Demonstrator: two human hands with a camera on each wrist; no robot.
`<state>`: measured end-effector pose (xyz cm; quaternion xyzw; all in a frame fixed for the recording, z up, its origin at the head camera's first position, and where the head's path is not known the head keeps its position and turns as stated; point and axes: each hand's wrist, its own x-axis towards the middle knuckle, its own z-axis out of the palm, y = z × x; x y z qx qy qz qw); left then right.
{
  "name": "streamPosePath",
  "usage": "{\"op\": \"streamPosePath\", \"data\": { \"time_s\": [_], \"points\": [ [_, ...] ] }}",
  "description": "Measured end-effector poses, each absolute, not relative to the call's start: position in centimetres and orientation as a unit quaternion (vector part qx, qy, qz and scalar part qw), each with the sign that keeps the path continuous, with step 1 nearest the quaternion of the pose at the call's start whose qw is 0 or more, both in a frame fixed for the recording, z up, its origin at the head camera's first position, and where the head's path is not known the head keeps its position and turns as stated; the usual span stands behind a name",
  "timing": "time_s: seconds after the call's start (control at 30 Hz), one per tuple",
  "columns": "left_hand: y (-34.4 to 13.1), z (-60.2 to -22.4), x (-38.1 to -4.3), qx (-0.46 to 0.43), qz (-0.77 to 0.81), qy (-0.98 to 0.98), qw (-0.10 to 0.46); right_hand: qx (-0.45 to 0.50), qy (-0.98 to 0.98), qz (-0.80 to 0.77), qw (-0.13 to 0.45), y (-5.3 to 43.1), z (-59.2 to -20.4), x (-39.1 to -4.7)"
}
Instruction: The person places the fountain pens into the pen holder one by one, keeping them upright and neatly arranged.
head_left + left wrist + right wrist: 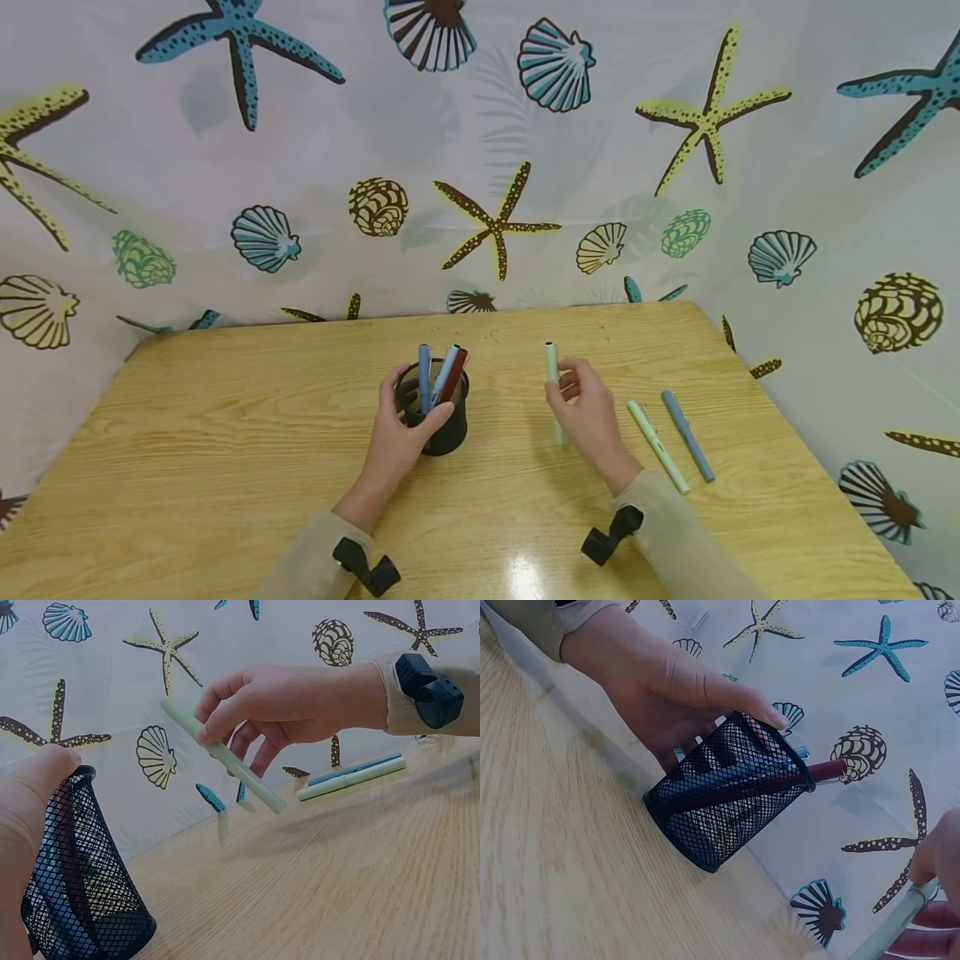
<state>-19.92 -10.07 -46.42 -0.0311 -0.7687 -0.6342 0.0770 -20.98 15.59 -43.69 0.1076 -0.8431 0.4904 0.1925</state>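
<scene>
My left hand (397, 450) grips a black mesh pen holder (731, 791), its thumb by the rim and its fingers round the far side. Three pens lean inside with their tops above the rim: a blue pen (423, 371), a light blue pen (443, 377) and a dark red pen (455, 373). To the right of the holder, my right hand (592, 417) pinches a light green pen (244, 774) between thumb and fingers. That pen slants above the tabletop in the left wrist view and stands nearly upright in the head view.
Right of my right hand, a second light green pen (657, 446) and another blue pen (687, 435) lie side by side on the wooden table (225, 433). Behind the table hangs a white cloth (322, 150) printed with shells and starfish, which also runs along the right side.
</scene>
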Motion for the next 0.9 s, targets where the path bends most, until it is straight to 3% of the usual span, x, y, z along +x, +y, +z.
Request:
{"op": "streamPosePath", "data": {
  "time_s": [0.9],
  "points": [
    [-10.1,-46.3,-19.8,-0.027,-0.632,-0.770,0.077,0.156,-0.801,0.529,0.235,11.6,-42.4,-21.0]
  ]
}}
